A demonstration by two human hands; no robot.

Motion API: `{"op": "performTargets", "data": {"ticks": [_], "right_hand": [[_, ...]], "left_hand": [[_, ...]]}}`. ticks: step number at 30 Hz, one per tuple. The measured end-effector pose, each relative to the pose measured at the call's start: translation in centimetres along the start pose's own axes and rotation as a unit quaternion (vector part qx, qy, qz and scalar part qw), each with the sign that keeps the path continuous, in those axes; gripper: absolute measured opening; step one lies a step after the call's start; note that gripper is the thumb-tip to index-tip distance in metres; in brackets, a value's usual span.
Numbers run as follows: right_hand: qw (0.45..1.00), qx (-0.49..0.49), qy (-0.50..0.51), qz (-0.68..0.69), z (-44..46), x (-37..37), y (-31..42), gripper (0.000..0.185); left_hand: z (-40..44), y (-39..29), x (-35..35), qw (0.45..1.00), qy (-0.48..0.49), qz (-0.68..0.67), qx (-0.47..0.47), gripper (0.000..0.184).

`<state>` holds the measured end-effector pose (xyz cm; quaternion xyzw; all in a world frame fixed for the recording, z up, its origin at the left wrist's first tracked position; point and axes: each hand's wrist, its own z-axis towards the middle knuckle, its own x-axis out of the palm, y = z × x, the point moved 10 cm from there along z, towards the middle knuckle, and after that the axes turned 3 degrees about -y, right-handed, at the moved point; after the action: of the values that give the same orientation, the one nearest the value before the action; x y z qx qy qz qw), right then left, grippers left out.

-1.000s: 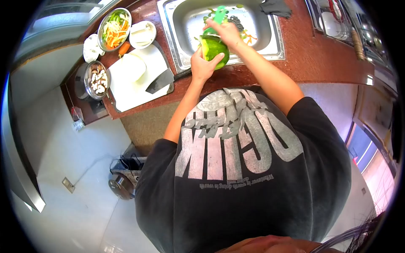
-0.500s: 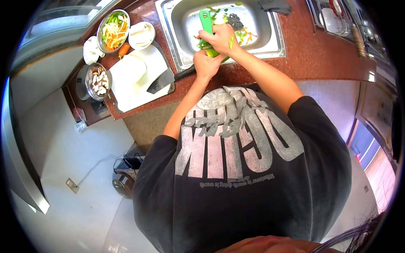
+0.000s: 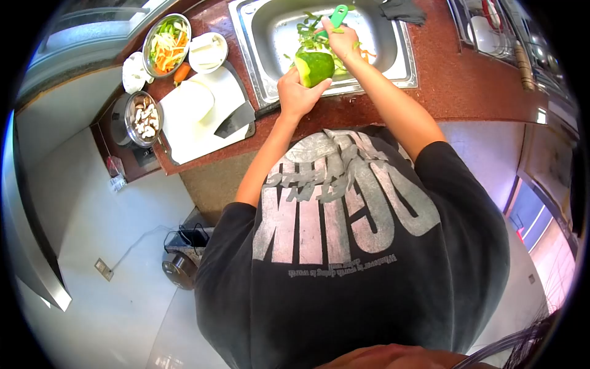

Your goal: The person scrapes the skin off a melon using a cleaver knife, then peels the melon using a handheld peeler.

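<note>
My left hand [image 3: 299,95] is closed around a thick green gourd-like vegetable [image 3: 317,67] over the near edge of the sink. Its skin is dark green, with a pale peeled area at the left end. Above and to the right of it, my right hand [image 3: 344,44] grips a green-handled peeler [image 3: 337,17], held apart from the vegetable. The peeler's blade is hard to make out. Beneath both hands, green peels [image 3: 305,29] and a few orange scraps lie in the steel sink [image 3: 251,69].
Left of the sink, a white cutting board [image 3: 184,138] carries a knife [image 3: 235,121] and a large pale piece. Around it stand a bowl of shredded vegetables [image 3: 167,46], a white bowl [image 3: 208,52], a carrot piece [image 3: 181,74] and a bowl of chopped mushrooms [image 3: 145,120]. A dark cloth [image 3: 402,11] lies behind right.
My right hand has moved up and right with the peeler, away from the vegetable. The peeler's handle now tilts right, and more of the vegetable shows in my left hand.
</note>
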<state>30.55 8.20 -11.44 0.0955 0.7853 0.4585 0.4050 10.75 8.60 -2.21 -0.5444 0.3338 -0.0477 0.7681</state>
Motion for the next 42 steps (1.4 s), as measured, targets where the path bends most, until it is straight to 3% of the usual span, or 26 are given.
{"op": "performTargets", "data": {"ticks": [1, 2, 3, 5, 6, 8, 14, 17, 24, 26, 30, 33, 34, 36, 37, 39, 42], "right_hand": [[0.981, 0.03, 0.015, 0.192, -1.3, -0.1, 1.1, 0.046], [0.924, 0.06, 0.026, 0.376, -2.4, -0.1, 1.8, 0.041], [0.925, 0.059, 0.023, 0.375, -3.3, -0.4, 2.4, 0.041], [0.909, 0.063, 0.113, 0.395, -5.0, 1.1, 4.2, 0.032], [0.909, 0.064, 0.109, 0.397, -5.5, 1.2, 4.3, 0.032], [0.935, -0.06, 0.109, 0.331, -6.3, 0.6, 6.2, 0.034], [0.944, -0.122, 0.167, 0.256, -6.9, 0.1, 7.8, 0.035], [0.947, -0.15, 0.128, 0.255, -6.8, -1.3, 8.3, 0.034], [0.873, -0.008, 0.152, 0.463, -7.3, -1.1, 7.8, 0.035], [0.925, -0.095, 0.193, 0.314, -8.0, -0.6, 8.5, 0.035], [0.948, -0.108, 0.179, 0.241, -8.0, -0.6, 8.3, 0.036], [0.98, -0.068, 0.122, 0.141, -7.1, -0.9, 7.1, 0.05], [0.98, -0.067, 0.121, 0.141, -6.2, 0.2, 6.6, 0.05], [0.998, 0.037, 0.033, -0.038, -2.6, 2.9, 1.1, 0.056], [0.998, 0.036, 0.025, -0.038, -0.5, 4.2, -1.5, 0.056], [0.977, 0.158, 0.085, -0.116, 0.7, 5.3, -8.3, 0.057], [0.972, 0.153, 0.063, -0.164, -0.5, 3.7, -9.9, 0.057]], "left_hand": [[-0.1, 0.2, 0.2, 1.0, 0.012, 0.021, 0.003, 0.033], [-0.1, 0.1, 0.6, 0.999, 0.025, 0.038, 0.007, 0.033], [-0.1, 0.1, 0.9, 0.999, 0.026, 0.036, 0.009, 0.033], [-0.3, 0.7, 1.3, 0.998, 0.037, 0.039, -0.011, 0.033], [-0.2, 0.4, 1.2, 0.998, 0.041, 0.039, -0.008, 0.033], [-0.2, 0.1, 1.2, 0.998, 0.046, 0.04, -0.025, 0.033], [-0.2, -0.5, 1.3, 0.997, 0.068, -0.022, -0.024, 0.026], [0.0, -0.9, 1.5, 0.994, 0.097, -0.046, -0.019, 0.025], [0.4, -1.4, 1.0, 0.992, 0.11, -0.058, -0.006, 0.026], [0.3, -1.7, 1.1, 0.992, 0.114, -0.043, 0.017, 0.023], [0.1, -1.9, 1.2, 0.992, 0.117, -0.036, 0.027, 0.021], [-0.1, -2.4, 1.2, 0.992, 0.112, -0.035, 0.048, 0.023], [-0.1, -1.0, 1.4, 0.992, 0.118, -0.037, -0.005, 0.025], [-1.0, 0.7, 1.3, 0.989, 0.13, -0.038, -0.057, 0.026], [-1.0, 0.4, 0.9, 0.992, 0.122, -0.027, -0.015, 0.028], [-1.2, 0.0, 1.0, 0.992, 0.12, -0.016, 0.027, 0.031], [-1.6, 1.0, 0.4, 0.989, 0.085, -0.116, -0.045, 0.029]]}}
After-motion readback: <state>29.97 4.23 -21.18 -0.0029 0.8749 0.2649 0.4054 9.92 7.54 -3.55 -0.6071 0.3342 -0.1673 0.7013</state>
